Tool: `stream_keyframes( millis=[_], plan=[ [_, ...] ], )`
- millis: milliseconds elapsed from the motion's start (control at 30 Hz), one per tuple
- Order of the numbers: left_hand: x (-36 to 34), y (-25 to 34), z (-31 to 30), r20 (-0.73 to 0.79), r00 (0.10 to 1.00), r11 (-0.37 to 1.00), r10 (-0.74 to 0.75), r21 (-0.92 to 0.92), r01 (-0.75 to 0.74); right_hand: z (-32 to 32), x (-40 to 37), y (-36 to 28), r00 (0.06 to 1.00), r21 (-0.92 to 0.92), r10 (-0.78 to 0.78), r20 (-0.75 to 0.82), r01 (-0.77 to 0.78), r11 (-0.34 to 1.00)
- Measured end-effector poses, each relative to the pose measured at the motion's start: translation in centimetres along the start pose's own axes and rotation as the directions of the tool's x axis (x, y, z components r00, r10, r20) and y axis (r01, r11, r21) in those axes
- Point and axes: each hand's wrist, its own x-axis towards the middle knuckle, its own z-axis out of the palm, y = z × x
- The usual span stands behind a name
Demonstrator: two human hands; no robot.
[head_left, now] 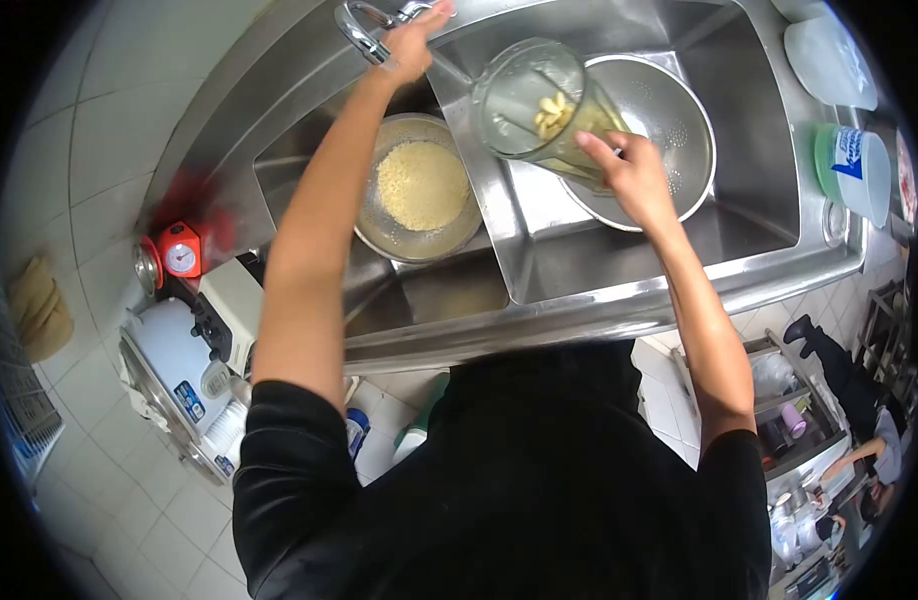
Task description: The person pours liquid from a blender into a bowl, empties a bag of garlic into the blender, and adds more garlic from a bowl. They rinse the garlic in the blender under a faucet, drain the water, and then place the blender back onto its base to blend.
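Note:
My right hand (634,170) grips the handle of a clear blender jar (504,95), tilted over the divider and right basin, with pale yellow pieces (554,115) inside. Beneath the jar, a metal colander (694,150) sits in the right basin. At the top, my left hand (411,48) is at the chrome faucet (357,28); its fingers are blurred, and what they close on is unclear. A metal bowl (419,250) in the left basin holds a pale yellow grainy mass (419,185).
Right of the sink (619,318) stand a green-tinted container (849,170) and a translucent tub (829,60). A red scale (181,250) is at the left. Other people (884,440) are at the far lower right, beside shelving (794,400).

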Motion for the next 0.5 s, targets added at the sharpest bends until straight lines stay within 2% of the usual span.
stream_keyframes(
  millis=[33, 67, 100, 133, 167, 200, 233, 267, 333, 367, 400, 433, 500],
  plan=[
    [-0.2, -1.9, -0.1, 0.204, 0.973, 0.991, 0.106, 0.058, -0.12, 0.5, 0.6, -0.5, 1.0, 0.001, -0.001, 0.01, 0.001, 1.0],
    [-0.6, -3.0, -0.7, 0.404, 0.896, 0.966, 0.185, 0.093, -0.241, 1.2, 1.1, -1.2, 0.994, 0.04, 0.056, 0.09, -0.06, 0.997],
    [-0.7, -1.3, -1.9, 0.244, 0.923, 0.946, 0.296, 0.062, -0.32, 1.8, 1.7, -2.0, 0.979, 0.072, 0.1, 0.176, -0.114, 0.991],
    [-1.1, 0.1, -3.9, 0.236, 0.931, 0.949, 0.278, 0.085, -0.305, 2.3, 2.1, -2.6, 0.977, 0.071, 0.08, 0.197, -0.096, 0.993],
    [-1.6, 1.2, -5.4, 0.217, 0.975, 0.996, 0.047, -0.085, -0.029, 2.8, 2.1, -3.0, 0.973, 0.137, 0.053, 0.226, -0.086, 0.987],
    [-2.5, 2.3, -6.8, 0.234, 0.954, 0.935, -0.186, -0.256, 0.245, 3.5, 2.3, -3.0, 0.966, 0.201, 0.027, 0.256, -0.081, 0.976],
    [-3.7, 3.7, -8.3, 0.239, 0.908, 0.914, -0.345, -0.137, 0.383, 4.3, 2.8, -2.0, 0.954, 0.141, 0.033, 0.297, -0.078, 0.987],
    [-4.8, 5.1, -9.7, 0.235, 0.906, 0.912, -0.352, -0.13, 0.389, 4.6, 2.8, -2.0, 0.952, 0.144, 0.028, 0.306, -0.076, 0.987],
    [-6.4, 7.1, -12.0, 0.174, 0.916, 0.759, -0.362, -0.515, 0.398, 5.3, 2.0, -2.2, 0.962, 0.419, -0.03, 0.271, -0.09, 0.903],
    [-6.0, 8.1, -12.2, 0.171, 0.911, 0.754, -0.376, -0.514, 0.408, 5.6, 1.6, -2.4, 0.962, 0.522, 0.003, 0.273, -0.151, 0.84],
    [-5.2, 9.9, -12.2, 0.162, 0.92, 0.837, -0.358, -0.382, 0.393, 6.2, 1.5, -1.9, 0.955, 0.51, 0.003, 0.297, -0.162, 0.845],
    [-4.3, 11.4, -12.1, 0.153, 0.928, 0.899, -0.341, -0.236, 0.369, 6.9, 1.5, -0.8, 0.971, 0.545, 0.017, 0.238, -0.148, 0.825],
    [-1.9, 13.1, -11.5, 0.222, 0.844, 0.863, -0.489, -0.016, 0.504, 7.9, 1.4, 0.2, 0.989, 0.603, 0.051, 0.142, -0.127, 0.787]
  ],
)
